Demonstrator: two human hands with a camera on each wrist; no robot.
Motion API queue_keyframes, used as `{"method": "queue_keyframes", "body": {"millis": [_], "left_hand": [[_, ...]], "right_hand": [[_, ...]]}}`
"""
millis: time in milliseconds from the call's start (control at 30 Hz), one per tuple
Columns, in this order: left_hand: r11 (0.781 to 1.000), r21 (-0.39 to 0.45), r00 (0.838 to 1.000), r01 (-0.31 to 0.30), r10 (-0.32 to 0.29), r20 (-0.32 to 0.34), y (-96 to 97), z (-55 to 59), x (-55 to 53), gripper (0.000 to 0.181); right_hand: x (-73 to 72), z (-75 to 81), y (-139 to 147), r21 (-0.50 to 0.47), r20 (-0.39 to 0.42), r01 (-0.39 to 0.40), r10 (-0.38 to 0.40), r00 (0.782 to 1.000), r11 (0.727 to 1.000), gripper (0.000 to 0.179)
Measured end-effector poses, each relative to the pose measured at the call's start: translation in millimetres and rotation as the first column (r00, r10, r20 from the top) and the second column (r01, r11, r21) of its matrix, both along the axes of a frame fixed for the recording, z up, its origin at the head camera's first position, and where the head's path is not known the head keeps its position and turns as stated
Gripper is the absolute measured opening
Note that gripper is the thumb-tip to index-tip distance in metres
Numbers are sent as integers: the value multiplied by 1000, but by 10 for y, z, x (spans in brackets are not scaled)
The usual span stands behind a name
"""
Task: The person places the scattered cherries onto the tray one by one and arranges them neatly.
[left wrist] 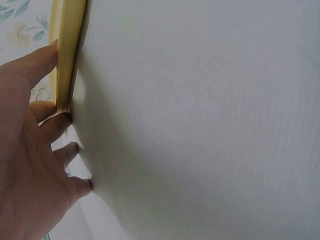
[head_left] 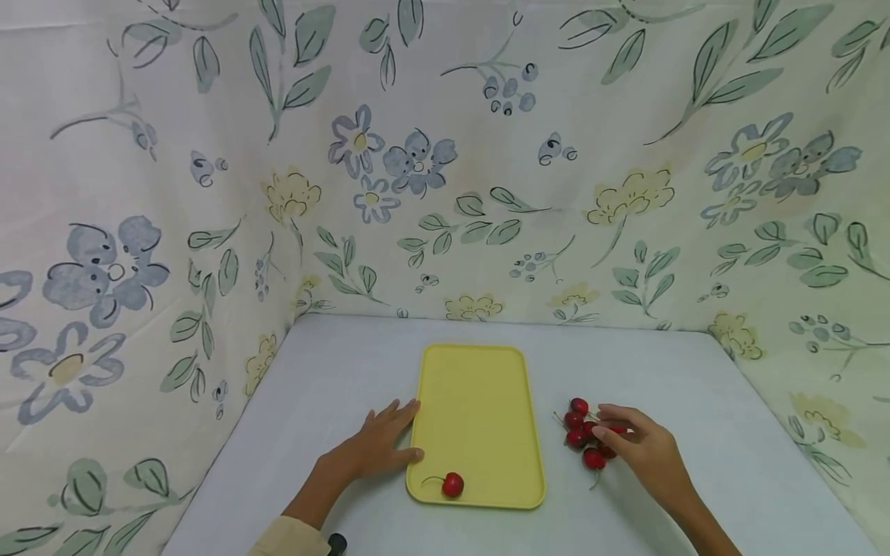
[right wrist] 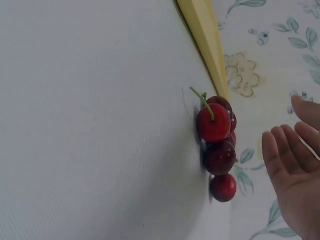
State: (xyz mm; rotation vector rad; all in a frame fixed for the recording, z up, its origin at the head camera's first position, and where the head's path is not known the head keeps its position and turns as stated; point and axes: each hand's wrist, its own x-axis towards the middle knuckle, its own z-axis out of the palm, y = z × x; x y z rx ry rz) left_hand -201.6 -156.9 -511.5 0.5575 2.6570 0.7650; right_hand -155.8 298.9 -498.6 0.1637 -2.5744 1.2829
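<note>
A shallow yellow tray [head_left: 476, 425] lies on the white table with a single red cherry [head_left: 453, 485] near its front left corner, stem pointing left. My left hand [head_left: 381, 442] is spread at the tray's left side, thumb and fingertips touching the rim; the left wrist view shows the thumb against the tray wall [left wrist: 70, 55]. To the right of the tray sits a cluster of several red cherries [head_left: 575, 439], some with green stems. Over that cluster hovers my right hand [head_left: 643, 444], fingers loosely bent. In the right wrist view, nothing shows between its fingers, and the cherries [right wrist: 214, 124] are a little away.
A white cloth covers the table [head_left: 354, 347]. Floral fabric [head_left: 445, 170] hangs behind and along both sides. A small dark round object [head_left: 337, 544] shows by the left sleeve [head_left: 290, 537].
</note>
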Motion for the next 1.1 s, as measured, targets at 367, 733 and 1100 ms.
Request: {"method": "queue_keyframes", "body": {"millis": [367,733,1100], "left_hand": [[1000,1,1000,0,0,-1,8,-15,-12,90],[1000,-3,1000,-1,1,-4,4,5,2,89],[1000,5,1000,-1,1,7,-1,-27,-13,91]], "right_hand": [[-68,-54,231,57,54,47,-50,997,997,48],[-161,-90,322,123,173,54,-75,982,991,57],[-201,-130,352,137,248,57,-90,965,989,61]]}}
